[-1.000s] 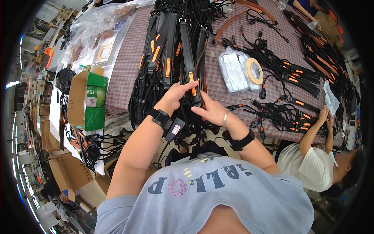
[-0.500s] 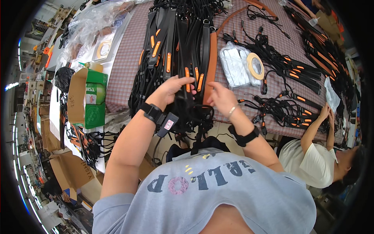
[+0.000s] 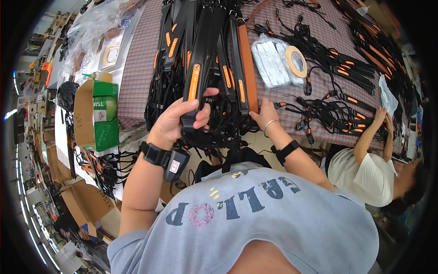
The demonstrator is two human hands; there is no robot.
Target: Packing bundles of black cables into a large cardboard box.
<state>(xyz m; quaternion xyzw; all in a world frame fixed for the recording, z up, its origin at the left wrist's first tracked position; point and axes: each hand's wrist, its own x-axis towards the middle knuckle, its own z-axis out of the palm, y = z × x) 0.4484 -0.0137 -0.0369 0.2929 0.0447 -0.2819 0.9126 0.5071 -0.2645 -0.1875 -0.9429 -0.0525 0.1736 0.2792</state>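
A black strap (image 3: 195, 68) with an orange label is raised above the pile, its lower end in my left hand (image 3: 181, 118). The thumb lies along its top and the fingers curl round it. My right hand (image 3: 266, 115) is closed at the lower end of a brown strap (image 3: 247, 68), thumb and fingertips pressed together there. Beneath and between both hands is a heap of black straps (image 3: 171, 59) with orange labels and black cords. My left hand partly hides their lower ends.
Right of the straps lie a bag of pale packs (image 3: 271, 64), a tape roll (image 3: 297, 62) and bundles of black cords (image 3: 331, 114). A green carton (image 3: 106, 130) stands at left. A co-worker's hands (image 3: 382, 119) are at the far right beside a white plastic bag (image 3: 387, 96).
My left hand has moved left and nearer, lifting the black strap. My right hand has closed at the brown strap's lower end, which has shifted right. The view has shifted slightly.
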